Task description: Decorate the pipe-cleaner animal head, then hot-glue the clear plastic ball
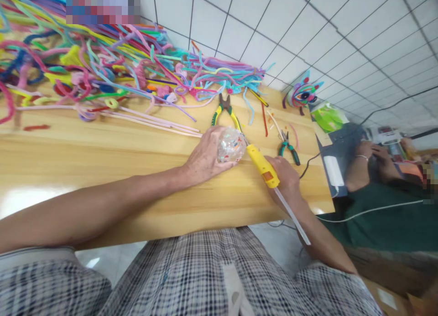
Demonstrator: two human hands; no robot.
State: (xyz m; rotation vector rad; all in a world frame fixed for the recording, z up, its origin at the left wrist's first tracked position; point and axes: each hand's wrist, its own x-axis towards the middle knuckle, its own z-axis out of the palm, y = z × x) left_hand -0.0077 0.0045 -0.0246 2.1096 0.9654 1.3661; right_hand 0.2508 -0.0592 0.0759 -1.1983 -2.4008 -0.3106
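My left hand (201,156) is closed around a clear, glossy ball-like lump (231,145) with coloured specks inside, held over the wooden table. In my right hand (285,177) is a yellow hot glue gun (263,164), its nozzle pointing up-left at the right side of the lump. I cannot tell whether the tip touches it. A translucent glue stick (292,215) sticks out of the gun's back end. Just beyond the lump lie yellow-and-green pliers (225,108), jaws pointing away. Smaller teal-and-black pliers (288,148) lie right of the gun.
Piles of coloured pipe cleaners (137,69) cover the table's far left side. A colourful animal figure (303,96) stands at the far right corner, near a green packet (329,117). A black cord (313,158) runs over the right edge. Another person's hands (371,154) are at the right.
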